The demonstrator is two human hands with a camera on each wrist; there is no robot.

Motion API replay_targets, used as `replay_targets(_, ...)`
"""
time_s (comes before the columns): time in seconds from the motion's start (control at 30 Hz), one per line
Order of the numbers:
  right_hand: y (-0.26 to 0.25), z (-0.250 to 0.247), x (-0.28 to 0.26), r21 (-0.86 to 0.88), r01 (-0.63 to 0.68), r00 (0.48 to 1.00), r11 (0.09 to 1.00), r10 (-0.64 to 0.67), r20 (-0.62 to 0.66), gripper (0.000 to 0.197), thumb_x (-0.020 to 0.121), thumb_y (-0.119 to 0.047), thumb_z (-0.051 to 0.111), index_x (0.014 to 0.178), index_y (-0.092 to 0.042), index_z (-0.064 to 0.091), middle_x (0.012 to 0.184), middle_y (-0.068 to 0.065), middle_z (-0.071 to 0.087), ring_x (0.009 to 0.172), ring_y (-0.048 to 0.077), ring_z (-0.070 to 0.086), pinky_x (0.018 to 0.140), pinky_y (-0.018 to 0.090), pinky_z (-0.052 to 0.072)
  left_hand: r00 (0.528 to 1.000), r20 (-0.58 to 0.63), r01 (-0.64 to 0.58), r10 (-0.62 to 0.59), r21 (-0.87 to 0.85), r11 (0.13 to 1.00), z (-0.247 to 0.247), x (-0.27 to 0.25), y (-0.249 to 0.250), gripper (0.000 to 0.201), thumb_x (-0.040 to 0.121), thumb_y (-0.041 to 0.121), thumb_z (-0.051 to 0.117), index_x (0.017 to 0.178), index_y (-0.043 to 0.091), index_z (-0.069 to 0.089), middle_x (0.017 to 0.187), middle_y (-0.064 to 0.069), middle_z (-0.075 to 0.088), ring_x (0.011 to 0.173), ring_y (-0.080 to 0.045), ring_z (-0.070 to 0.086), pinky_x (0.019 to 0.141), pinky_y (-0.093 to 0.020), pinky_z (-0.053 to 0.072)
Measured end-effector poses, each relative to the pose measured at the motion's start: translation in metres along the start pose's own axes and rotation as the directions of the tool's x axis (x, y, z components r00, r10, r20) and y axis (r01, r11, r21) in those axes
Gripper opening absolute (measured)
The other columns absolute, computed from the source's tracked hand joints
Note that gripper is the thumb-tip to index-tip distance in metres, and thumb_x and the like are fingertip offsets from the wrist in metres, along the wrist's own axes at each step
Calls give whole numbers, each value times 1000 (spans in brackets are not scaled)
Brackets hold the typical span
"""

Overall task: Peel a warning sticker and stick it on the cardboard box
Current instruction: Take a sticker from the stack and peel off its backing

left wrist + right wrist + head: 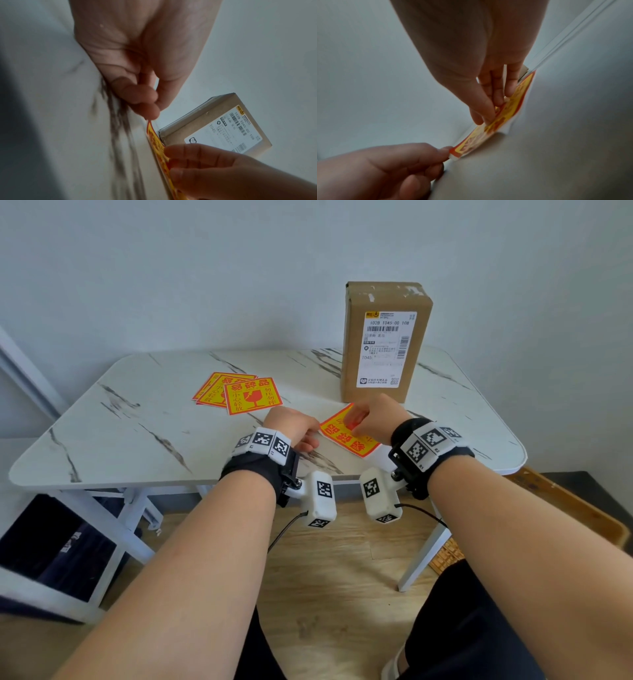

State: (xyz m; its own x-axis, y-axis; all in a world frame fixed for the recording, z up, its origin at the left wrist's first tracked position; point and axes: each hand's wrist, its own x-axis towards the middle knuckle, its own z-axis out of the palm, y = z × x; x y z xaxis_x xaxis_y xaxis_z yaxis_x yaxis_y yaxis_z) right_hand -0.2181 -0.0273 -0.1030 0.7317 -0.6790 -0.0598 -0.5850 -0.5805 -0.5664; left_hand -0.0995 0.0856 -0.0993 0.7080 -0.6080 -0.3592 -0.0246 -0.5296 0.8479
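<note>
Sticker [346,436], yellow with red border and print, lies flat on the bench [137,419] at the near edge, between the two hands. Left hand [296,428] sits at the sticker's 9 o'clock corner; the wrist views show its thumb and forefinger curled and pinching that corner [453,153], where a sliver of white backing shows under the red border. Right hand [380,417] rests on the sticker's 1 o'clock part; its fingertips [489,117] are bent down onto the printed face, and in the right wrist view they appear to nip a raised edge of the sheet, though whether that is a true grip or only pressure I cannot tell for certain. The sheet bows slightly upward between the two hands in the right wrist view.

Box [383,340], brown cardboard with a white shipping label, stands upright at 12 o'clock from the sticker, just beyond the right hand, apart from it. Spare stickers [239,395], overlapping in a loose stack, lie at 10 o'clock from the left hand, well apart from both hands.
</note>
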Motion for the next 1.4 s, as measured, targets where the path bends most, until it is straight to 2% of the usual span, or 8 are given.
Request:
replay_targets(0.2, -6, 6, 1, -20, -29, 999, 999, 29, -37, 24, 82, -12, 64, 72, -33, 64, 108, 1, 70, 94, 21, 67, 79, 33, 57, 998, 34, -59, 55, 114, 992, 0, -1, 1, 20, 87, 15, 63, 94, -3, 68, 61, -10, 61, 20, -9, 42, 42, -21, 39)
replay_targets(0.37, -10, 9, -7, -2, -7, 997, 1000, 7, -77, 10, 79, -23, 69, 88, -22, 73, 103, 1, 71, 94, 20, 65, 72, 28, 49, 991, 98, -111, 92, 209, 972, 4, -3, 5, 25, 95, 20, 54, 107, 2, 66, 63, -8, 57, 43, -18, 42, 51, -24, 37)
replay_targets(0.53, -9, 10, -12, 62, 9, 995, 998, -3, -102, 15, 77, -27, 71, 88, -18, 76, 93, 1, 73, 88, 17, 65, 70, 27, 51, 980, 126, -183, 156, 236, 954, 8, 0, 1, 32, 96, 24, 54, 118, 5, 67, 61, -4, 57, 43, -16, 42, 49, -23, 38)
replay_targets(0.67, -9, 13, -9, 113, 40, 995, 993, -29, -97, 12, 76, -24, 71, 85, -22, 78, 84, -6, 72, 79, 10, 64, 58, 19, 44, 972, 120, -225, 203, 208, 952, 5, 3, -4, 27, 94, 24, 57, 115, 10, 69, 58, -2, 58, 32, -8, 44, 41, -17, 38)
replay_targets(0.77, -10, 16, -7, 108, 36, 995, 993, -26, -99, 15, 76, -22, 71, 89, -20, 79, 90, -4, 74, 83, 11, 65, 63, 21, 45, 969, 123, -234, 215, 167, 958, 4, 4, -8, 26, 93, 23, 61, 112, 8, 70, 59, -3, 60, 22, -1, 42, 34, -11, 38)
replay_targets(0.97, -8, 20, -4, 96, 24, 992, 995, -12, -127, 11, 73, -26, 73, 84, -26, 78, 86, -10, 72, 86, 12, 66, 79, 32, 54, 969, 132, -224, 207, 135, 965, 2, 4, -8, 25, 91, 22, 64, 110, 8, 71, 62, -3, 61, 30, -4, 45, 37, -14, 40)
replay_targets(1.2, -9, 21, -4, 106, 28, 992, 994, -14, -129, 14, 74, -28, 74, 87, -23, 78, 80, -11, 68, 78, 8, 61, 70, 27, 50, 969, 161, -213, 189, 145, 966, 0, 5, -7, 23, 91, 23, 64, 109, 10, 71, 63, -3, 62, 42, -12, 46, 44, -18, 41)
replay_targets(1.4, -13, 20, -6, 141, 13, 992, 990, 5, -129, 11, 79, -20, 71, 87, -16, 77, 69, -12, 61, 63, 0, 52, 55, 18, 41, 973, 162, -191, 167, 150, 970, 3, 4, -4, 15, 94, 21, 59, 101, 12, 70, 62, -5, 62, 30, -8, 45, 44, -20, 41)
